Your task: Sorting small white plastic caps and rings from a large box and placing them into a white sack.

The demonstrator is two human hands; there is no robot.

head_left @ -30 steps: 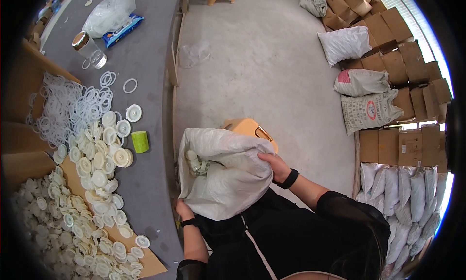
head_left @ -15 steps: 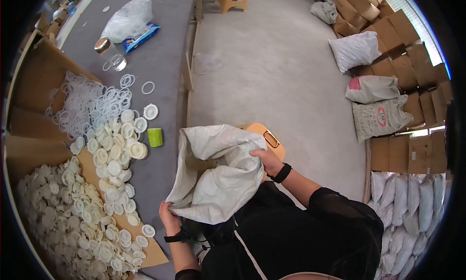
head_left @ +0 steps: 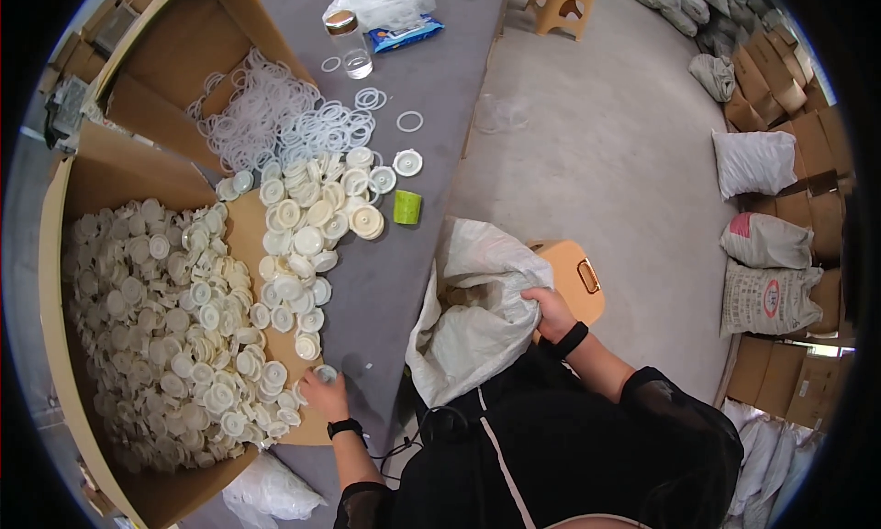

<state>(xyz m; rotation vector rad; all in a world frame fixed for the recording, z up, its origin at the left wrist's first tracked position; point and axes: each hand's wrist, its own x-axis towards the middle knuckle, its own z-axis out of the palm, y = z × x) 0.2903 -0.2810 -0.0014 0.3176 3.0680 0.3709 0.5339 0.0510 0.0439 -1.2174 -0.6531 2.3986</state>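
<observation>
My right hand (head_left: pixel 551 314) grips the rim of a white woven sack (head_left: pixel 479 341), which hangs between my body and the table edge with its mouth spread. Inside the sack it is mostly shadowed. At the table's near edge, my left hand (head_left: pixel 325 399) curls its thumb and fingers around a round white plastic lid (head_left: pixel 326 374). Other lids may be hidden under that palm. Beyond this hand lie many loose cream-white lids (head_left: pixel 307 241) on a cardboard flap (head_left: pixel 243 228). A tipped carton (head_left: pixel 57 281) to the left is heaped with more of them.
Clear rings (head_left: pixel 262 111) spill from a second carton (head_left: pixel 170 35). A green block (head_left: pixel 407 208), a glass bottle (head_left: pixel 351 47) and a blue packet (head_left: pixel 404 35) stand or lie on the grey table (head_left: pixel 440 116). An orange stool (head_left: pixel 574 272) is beside me; sacks (head_left: pixel 773 295) line the right side.
My left hand has let go of the sack's rim and moved onto the table by the lids. My right hand still holds the sack. The view has swung toward the left.
</observation>
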